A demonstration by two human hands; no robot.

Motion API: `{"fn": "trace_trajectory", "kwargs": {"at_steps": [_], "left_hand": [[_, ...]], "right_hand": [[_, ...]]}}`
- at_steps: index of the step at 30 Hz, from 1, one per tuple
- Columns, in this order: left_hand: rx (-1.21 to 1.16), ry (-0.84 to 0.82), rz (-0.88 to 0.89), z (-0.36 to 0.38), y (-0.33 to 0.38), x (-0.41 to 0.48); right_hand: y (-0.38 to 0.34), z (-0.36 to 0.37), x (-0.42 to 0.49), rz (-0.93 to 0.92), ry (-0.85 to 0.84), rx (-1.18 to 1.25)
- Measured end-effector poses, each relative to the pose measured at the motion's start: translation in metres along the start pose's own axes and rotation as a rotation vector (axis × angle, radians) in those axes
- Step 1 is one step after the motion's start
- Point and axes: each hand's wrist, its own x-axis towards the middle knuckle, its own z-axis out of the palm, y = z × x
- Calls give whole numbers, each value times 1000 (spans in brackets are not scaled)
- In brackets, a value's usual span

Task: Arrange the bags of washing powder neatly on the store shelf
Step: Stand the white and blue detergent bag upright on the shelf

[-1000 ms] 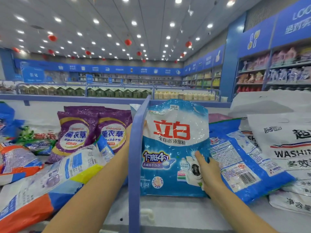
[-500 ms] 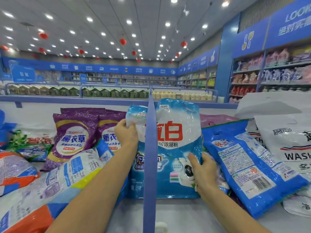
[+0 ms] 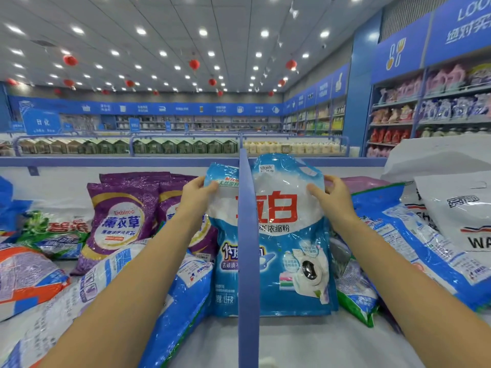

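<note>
Glossy blue-and-white plastic bag of washing powder [image 3: 287, 261] with red characters stands upright on the pale shelf floor [image 3: 292, 341], its long axis vertical, straight ahead of the person. The left hand [image 3: 196, 193] pinches its upper left corner and the right hand [image 3: 332, 197] grips its upper right edge, both equally near. A blue vertical divider [image 3: 248, 261] crosses in front of the bag. I judge the next shift must bring it fully to one side.

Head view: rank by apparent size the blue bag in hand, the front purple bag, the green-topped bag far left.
1. blue bag, nearest.
2. front purple bag.
3. green-topped bag, partly buried, so its true size is unsure.
</note>
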Motion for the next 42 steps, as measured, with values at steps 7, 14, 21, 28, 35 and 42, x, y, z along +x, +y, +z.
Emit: {"fn": "trace_trajectory", "kwargs": {"at_steps": [7,14,21,28,35,42], "left_hand": [[206,247,256,24,-3,3],[177,210,205,23,3,-2],[442,-165,0,-4,-17,-74],[1176,-203,393,-21,-57,-130],[1322,-200,405,-18,-56,-127],[1359,-132,397,-12,-44,-139]], "right_hand": [[8,9,18,-73,229,-154],[3,1,11,-59,240,-52],[16,-26,-80,-248,-2,-164],[43,0,-133,-436,-241,-805],[49,16,-136,-417,-251,-930],[62,-9,-133,-446,-314,-784]]}}
